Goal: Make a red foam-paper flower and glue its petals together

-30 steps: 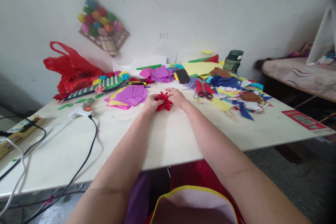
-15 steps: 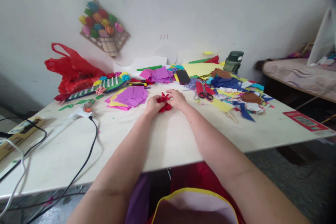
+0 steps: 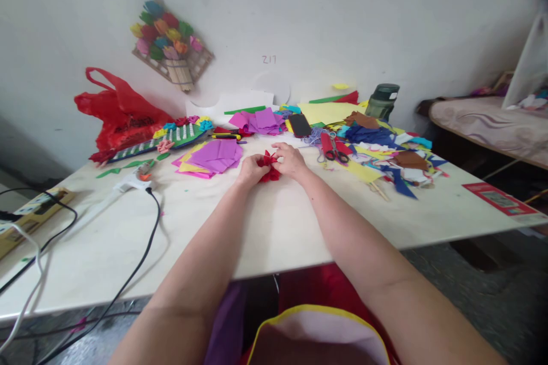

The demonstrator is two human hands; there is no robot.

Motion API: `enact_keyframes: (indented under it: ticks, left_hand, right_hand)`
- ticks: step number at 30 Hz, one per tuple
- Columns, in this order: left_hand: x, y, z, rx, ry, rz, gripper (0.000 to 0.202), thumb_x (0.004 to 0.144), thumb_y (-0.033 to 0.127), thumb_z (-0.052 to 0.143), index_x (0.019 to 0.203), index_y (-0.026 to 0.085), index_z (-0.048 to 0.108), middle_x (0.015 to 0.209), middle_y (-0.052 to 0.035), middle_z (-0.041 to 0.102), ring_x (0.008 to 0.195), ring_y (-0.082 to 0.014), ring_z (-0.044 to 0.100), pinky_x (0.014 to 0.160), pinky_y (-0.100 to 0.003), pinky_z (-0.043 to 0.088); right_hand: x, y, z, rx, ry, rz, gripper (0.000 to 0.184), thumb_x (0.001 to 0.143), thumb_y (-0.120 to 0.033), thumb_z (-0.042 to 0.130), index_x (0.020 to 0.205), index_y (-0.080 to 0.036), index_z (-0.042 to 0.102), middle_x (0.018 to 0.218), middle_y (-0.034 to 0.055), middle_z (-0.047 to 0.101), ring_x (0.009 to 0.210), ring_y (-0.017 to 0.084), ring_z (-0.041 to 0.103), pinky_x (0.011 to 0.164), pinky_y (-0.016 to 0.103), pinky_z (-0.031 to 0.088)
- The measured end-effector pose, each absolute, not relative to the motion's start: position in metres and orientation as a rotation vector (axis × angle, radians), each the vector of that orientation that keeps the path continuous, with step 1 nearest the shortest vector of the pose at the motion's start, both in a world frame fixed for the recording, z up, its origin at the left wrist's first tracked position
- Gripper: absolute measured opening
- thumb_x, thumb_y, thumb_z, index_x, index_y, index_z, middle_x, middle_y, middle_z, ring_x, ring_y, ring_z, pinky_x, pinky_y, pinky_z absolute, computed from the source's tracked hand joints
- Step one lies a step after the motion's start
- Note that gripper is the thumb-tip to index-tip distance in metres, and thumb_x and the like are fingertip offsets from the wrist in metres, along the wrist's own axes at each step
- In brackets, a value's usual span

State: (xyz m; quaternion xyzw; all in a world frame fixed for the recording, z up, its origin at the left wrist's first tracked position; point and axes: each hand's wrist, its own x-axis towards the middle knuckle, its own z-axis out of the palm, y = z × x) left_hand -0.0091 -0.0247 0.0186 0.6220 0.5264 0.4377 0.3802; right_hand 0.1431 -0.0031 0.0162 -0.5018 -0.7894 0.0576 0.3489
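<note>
Vivid red flower [image 3: 270,175], purple sheets [image 3: 219,155], dark-printed red bag [image 3: 113,111], dark green bottle [image 3: 379,107], swirl-patterned pale pink cloth [image 3: 482,120]

My feed shows soft, flat light, a faint shadow beside the cable [image 3: 149,246], slight blur, a blackened upper-right corner.

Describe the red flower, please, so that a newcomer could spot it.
Start at the white table and find the left hand and right hand, close together. Between them is the red flower, partly hidden; unlike the purple sheets to its left and the scissors to its right, it is held.
</note>
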Motion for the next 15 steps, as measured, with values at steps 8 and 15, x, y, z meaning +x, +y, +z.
enact_keyframes:
  ticks: [8,15]
  left_hand:
    - [-0.0116,-0.0215,0.0153,1.603,1.339,1.108,0.02,0.057,0.019,0.066,0.077,0.015,0.066,0.056,0.0015,0.064,0.049,-0.0131,0.057,0.048,-0.022,0.041]
    - [-0.0131,-0.0196,0.0126,1.535,1.306,1.109,0.02,0.056,0.02,0.067,0.075,0.015,0.066,0.054,0.0017,0.063,0.046,-0.0125,0.056,0.046,-0.022,0.04]
  right_hand:
    - [0.1457,-0.0003,0.0133,-1.243,-2.039,0.115,0.011,0.073,-0.015,0.061,0.07,-0.022,0.07,0.127,0.0046,0.064,0.111,0.026,0.06,0.1,0.046,0.047]
    - [0.1481,-0.0023,0.0153,-1.163,-2.128,0.044,0.015,0.075,-0.014,0.061,0.078,-0.021,0.074,0.129,0.0064,0.064,0.107,0.024,0.062,0.098,0.044,0.046]
